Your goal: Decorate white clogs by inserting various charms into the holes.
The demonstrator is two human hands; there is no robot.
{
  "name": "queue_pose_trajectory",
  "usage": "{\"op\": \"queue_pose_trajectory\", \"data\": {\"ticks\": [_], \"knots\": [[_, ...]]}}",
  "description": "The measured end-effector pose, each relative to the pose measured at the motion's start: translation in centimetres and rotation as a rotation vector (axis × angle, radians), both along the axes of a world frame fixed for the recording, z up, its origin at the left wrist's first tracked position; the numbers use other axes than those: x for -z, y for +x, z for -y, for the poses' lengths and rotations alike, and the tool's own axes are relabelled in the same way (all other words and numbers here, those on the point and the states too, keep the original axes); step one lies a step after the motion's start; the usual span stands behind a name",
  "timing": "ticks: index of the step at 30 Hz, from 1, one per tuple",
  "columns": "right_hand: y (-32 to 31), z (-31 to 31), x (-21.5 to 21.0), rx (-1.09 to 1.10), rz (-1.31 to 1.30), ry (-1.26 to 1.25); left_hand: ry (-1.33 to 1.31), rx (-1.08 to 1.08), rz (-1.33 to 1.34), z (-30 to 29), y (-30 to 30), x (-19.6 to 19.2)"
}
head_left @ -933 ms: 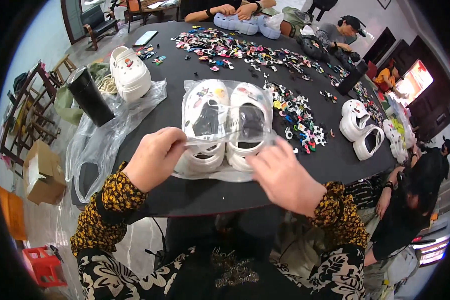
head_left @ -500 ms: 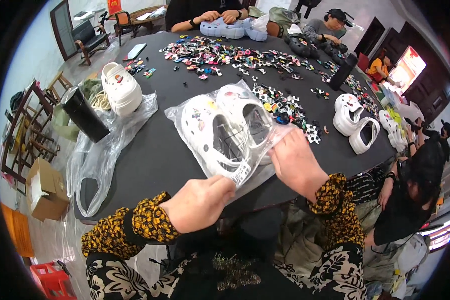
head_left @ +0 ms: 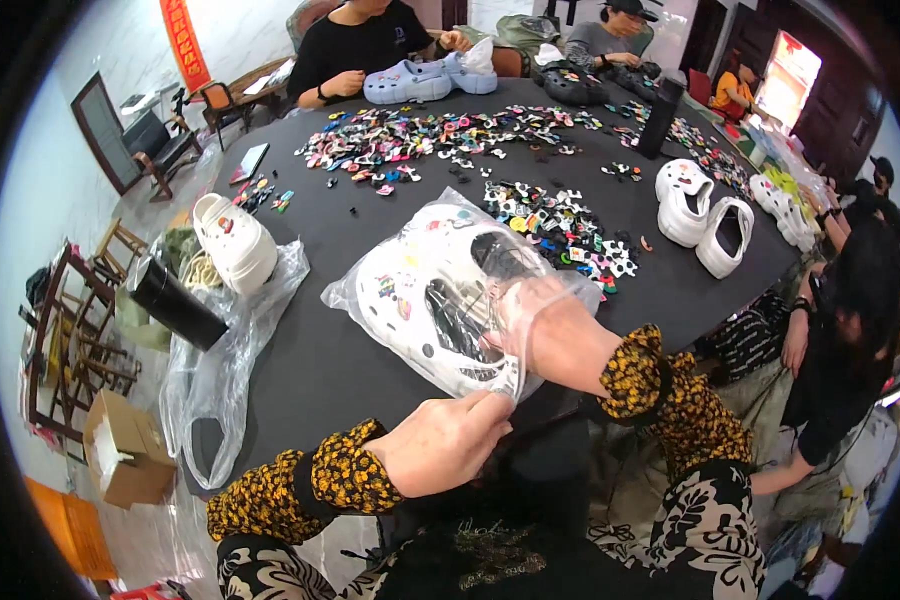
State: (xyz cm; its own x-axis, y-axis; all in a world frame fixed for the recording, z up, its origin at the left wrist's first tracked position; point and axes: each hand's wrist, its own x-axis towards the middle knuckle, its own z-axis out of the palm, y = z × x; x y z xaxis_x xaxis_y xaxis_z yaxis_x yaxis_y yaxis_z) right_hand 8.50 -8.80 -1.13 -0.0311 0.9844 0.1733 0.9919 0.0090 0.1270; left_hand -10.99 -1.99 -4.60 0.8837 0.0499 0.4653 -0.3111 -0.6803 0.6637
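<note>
A pair of white clogs (head_left: 382, 300) with small coloured charms lies on the table inside a clear plastic bag (head_left: 342, 296). My left hand (head_left: 455, 440) is closed, pinching the edge of the bag's mouth at its near end. Through that mouth goes my right hand (head_left: 555, 340), its fingers at the heel openings of the clogs. Plastic and the shoes partly hide those fingers, so I cannot tell whether they grip.
Loose shoe charms (head_left: 550, 225) are heaped beyond the bag. At left lie a white clog (head_left: 235, 245), a black bottle (head_left: 178, 303) and another plastic bag (head_left: 210, 400). White clogs (head_left: 682, 205) stand at right. Across the table (head_left: 310, 360), a person (head_left: 360, 45) handles blue clogs (head_left: 410, 82).
My right hand has gone from holding the bag's edge to inside the bag. My left hand has shifted right and nearer along the bag's mouth. The view has tilted slightly.
</note>
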Motion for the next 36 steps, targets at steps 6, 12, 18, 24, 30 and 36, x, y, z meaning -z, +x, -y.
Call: {"op": "queue_pose_trajectory", "data": {"ticks": [6,12,18,24,30,36], "knots": [[2.0,-2.3,-0.5,0.031,-0.001,-0.167,0.047,-0.124,0.104,-2.6,-0.1,-0.9],[2.1,-3.8,-1.4,0.084,-0.015,-0.307,-0.163,-0.589,0.144,-10.0,1.4,0.6],[2.1,-3.3,-3.1,0.045,-0.157,-0.364,0.075,-0.725,0.244,-16.3,2.6,3.6],[1.5,-2.5,-4.9,0.09,-0.12,-0.574,-0.142,-0.669,-0.063,-17.8,2.7,5.4],[1.1,-0.4,-5.2,0.044,-0.072,-0.546,-0.297,-0.637,-0.256,-18.6,2.4,5.8],[0.4,0.0,-3.9,0.093,0.068,-0.463,-0.135,-0.604,-0.161,-19.1,4.7,6.8]]}}
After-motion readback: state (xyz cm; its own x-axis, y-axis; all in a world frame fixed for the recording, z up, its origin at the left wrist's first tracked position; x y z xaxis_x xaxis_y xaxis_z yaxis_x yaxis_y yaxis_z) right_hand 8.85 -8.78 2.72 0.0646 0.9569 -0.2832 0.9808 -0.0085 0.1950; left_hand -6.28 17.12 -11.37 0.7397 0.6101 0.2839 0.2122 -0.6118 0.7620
